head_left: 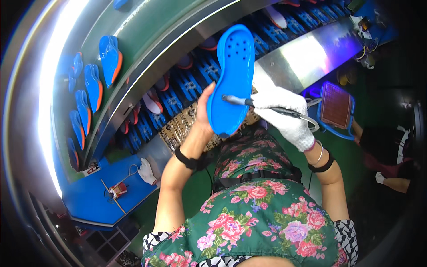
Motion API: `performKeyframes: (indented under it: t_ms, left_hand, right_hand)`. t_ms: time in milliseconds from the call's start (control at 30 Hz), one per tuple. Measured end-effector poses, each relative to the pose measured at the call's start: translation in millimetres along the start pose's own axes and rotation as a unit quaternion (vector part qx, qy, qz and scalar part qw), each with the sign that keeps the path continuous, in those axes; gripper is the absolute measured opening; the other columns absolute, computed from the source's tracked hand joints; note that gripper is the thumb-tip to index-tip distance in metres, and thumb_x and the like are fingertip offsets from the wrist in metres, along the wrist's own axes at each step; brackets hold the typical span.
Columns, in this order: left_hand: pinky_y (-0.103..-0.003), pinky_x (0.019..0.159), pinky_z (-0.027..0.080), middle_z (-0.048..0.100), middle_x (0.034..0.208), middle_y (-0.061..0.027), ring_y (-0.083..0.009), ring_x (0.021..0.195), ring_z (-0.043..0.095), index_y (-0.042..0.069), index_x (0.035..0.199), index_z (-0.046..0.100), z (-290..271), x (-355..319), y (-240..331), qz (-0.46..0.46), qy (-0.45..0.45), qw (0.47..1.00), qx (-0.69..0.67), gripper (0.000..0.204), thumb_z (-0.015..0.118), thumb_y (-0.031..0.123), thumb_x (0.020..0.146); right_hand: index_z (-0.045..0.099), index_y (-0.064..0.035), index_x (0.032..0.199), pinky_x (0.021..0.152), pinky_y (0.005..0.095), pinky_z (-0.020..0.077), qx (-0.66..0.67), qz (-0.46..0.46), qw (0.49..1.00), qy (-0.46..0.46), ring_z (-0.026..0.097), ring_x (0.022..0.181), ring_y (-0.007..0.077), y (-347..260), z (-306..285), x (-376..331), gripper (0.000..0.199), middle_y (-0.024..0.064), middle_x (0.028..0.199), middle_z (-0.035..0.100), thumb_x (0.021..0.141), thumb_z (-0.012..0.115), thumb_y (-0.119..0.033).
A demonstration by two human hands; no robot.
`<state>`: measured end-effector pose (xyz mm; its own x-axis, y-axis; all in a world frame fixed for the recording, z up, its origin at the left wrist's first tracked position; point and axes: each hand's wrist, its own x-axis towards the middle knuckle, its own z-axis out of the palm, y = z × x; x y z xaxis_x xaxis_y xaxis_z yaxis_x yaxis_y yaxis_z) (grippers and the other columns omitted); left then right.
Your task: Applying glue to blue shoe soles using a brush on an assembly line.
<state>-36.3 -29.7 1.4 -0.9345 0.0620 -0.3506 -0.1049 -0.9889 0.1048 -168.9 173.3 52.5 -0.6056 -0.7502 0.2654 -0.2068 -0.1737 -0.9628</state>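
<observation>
My left hand (204,107) is bare and holds up a bright blue shoe sole (233,73) by its lower edge, its flat face with several small holes turned toward me. My right hand (284,113), in a white knit glove, grips a thin dark pen-like tool (262,106) with a cable trailing from its back end. The tool's tip touches the sole near its lower middle. Both wrists carry black bands.
A curved conveyor (147,26) carries blue-and-orange soles (110,58) at left. Below it, blue racks (178,95) hold more soles. A blue side table (111,191) bears a white glove (147,171) and small tools. A blue tray (336,107) lies at right, beside another person's arm (391,182).
</observation>
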Motion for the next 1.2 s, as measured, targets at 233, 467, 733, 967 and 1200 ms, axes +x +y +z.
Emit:
performKeyframes:
  t_ms: [233, 467, 733, 967, 1200]
  left_hand:
    - [-0.057, 0.086, 0.059, 0.056, 0.135, -0.0292, -0.0489, 0.107, 0.064, 0.003, 0.153, 0.035, 11, -10, -21, 0.030, -0.009, 0.999, 0.038, 0.091, 0.047, 0.070, 0.092]
    - [-0.064, 0.098, 0.052, 0.033, 0.156, -0.0288, -0.0509, 0.126, 0.053, 0.006, 0.160, 0.017, 46, -48, 28, 0.178, -0.176, 0.948, 0.195, 0.139, 0.086, 0.071, 0.059]
    - [-0.057, 0.116, 0.038, 0.020, 0.158, -0.0316, -0.0498, 0.143, 0.028, 0.002, 0.157, 0.018, 98, -5, 175, 0.313, -0.187, 0.927, -0.088, 0.098, 0.065, 0.058, 0.091]
    - [-0.057, 0.119, 0.033, 0.010, 0.164, -0.0287, -0.0481, 0.149, 0.020, -0.005, 0.158, 0.009, 96, 21, 207, 0.329, -0.159, 0.910, -0.194, 0.086, 0.032, 0.058, 0.105]
    - [-0.060, 0.122, 0.024, 0.014, 0.164, -0.0287, -0.0484, 0.151, 0.016, -0.003, 0.158, 0.013, 61, 11, 226, 0.438, -0.191, 0.876, -0.064, 0.085, 0.030, 0.061, 0.104]
  right_hand:
    - [0.076, -0.0060, 0.106, 0.075, 0.0370, 0.0560, -0.242, -0.263, 0.934, 0.004, 0.070, 0.083, 0.0254, -17, -13, 48, 0.024, 0.0105, 0.100, 0.074, 0.082, 0.076, -0.002]
    - [0.074, 0.0016, 0.082, 0.077, 0.0312, 0.0559, 0.171, 0.075, 0.980, 0.075, 0.070, 0.081, 0.0191, -33, -19, 16, 0.008, 0.0102, 0.088, 0.074, 0.075, 0.078, 0.002]
    - [0.075, 0.0043, 0.098, 0.079, 0.0279, 0.0550, 0.209, 0.141, 0.965, 0.074, 0.070, 0.083, 0.0151, 17, 13, 1, 0.015, 0.0111, 0.093, 0.076, 0.083, 0.074, 0.001]
    - [0.074, 0.0011, 0.109, 0.087, 0.0298, 0.0561, 0.186, 0.167, 0.968, 0.032, 0.070, 0.094, 0.0152, 57, 21, -15, 0.021, 0.0088, 0.102, 0.076, 0.088, 0.074, -0.002]
    - [0.076, -0.0005, 0.109, 0.081, 0.0265, 0.0560, 0.224, 0.212, 0.951, 0.007, 0.069, 0.088, 0.0116, 88, 54, -24, 0.022, 0.0056, 0.099, 0.076, 0.088, 0.076, -0.007]
